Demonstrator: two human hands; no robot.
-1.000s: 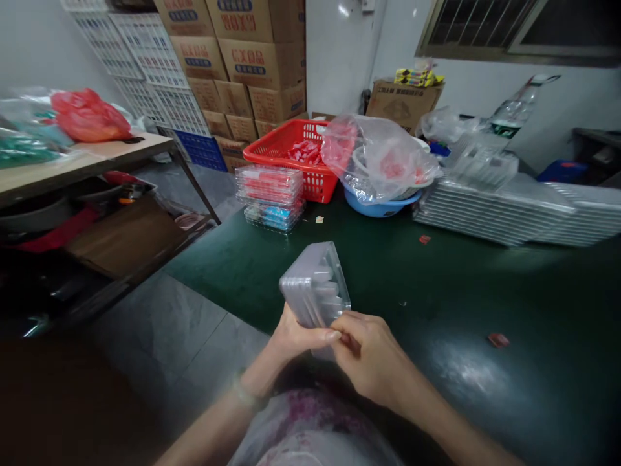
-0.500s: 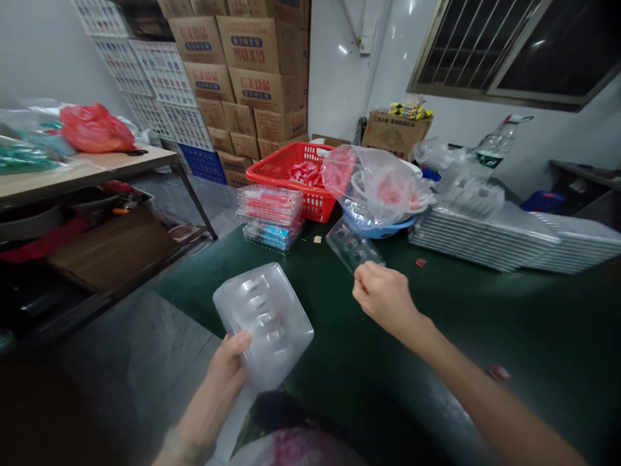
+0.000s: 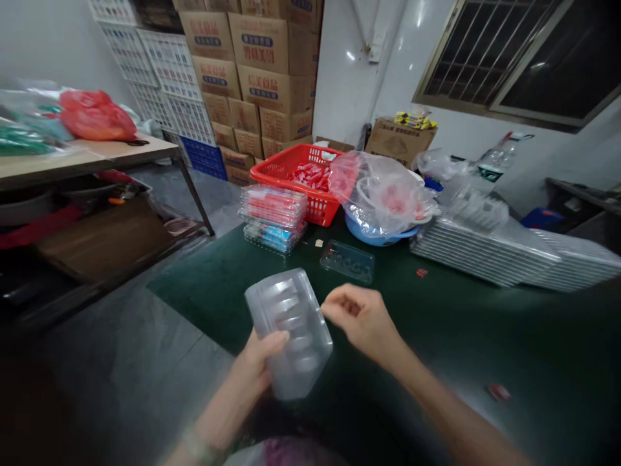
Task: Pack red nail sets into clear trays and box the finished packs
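The left hand (image 3: pixel 259 356) grasps a stack (image 3: pixel 294 317) of clear trays in front of the body, above the green table (image 3: pixel 412 349). Its thumb presses on the upper face; its other fingers are mostly hidden by the stack. The stack is tilted, and its long axis points mainly away from the person, with the far end leaning a little to the left.

The right hand (image 3: pixel 361 317) is at the right long side of the stack. Its fingers are curled, and the tips of thumb and forefinger come close together right at this edge. Whether they pinch the edge or are only just beside it, I cannot tell; no separate thing is visible in this hand. So, from the right hand, the stack lies directly to the left.

One single tray (image 3: pixel 348 261) lies on the table, beyond both hands. It is forward of the right hand and slightly to its left, and the right hand is the nearer one. Its long axis goes across, from left to right, with the right end somewhat closer to the person. Behind it stands the blue basin (image 3: pixel 371 233), and to its left are the filled packs (image 3: pixel 274 210), near the red basket (image 3: pixel 323 210).
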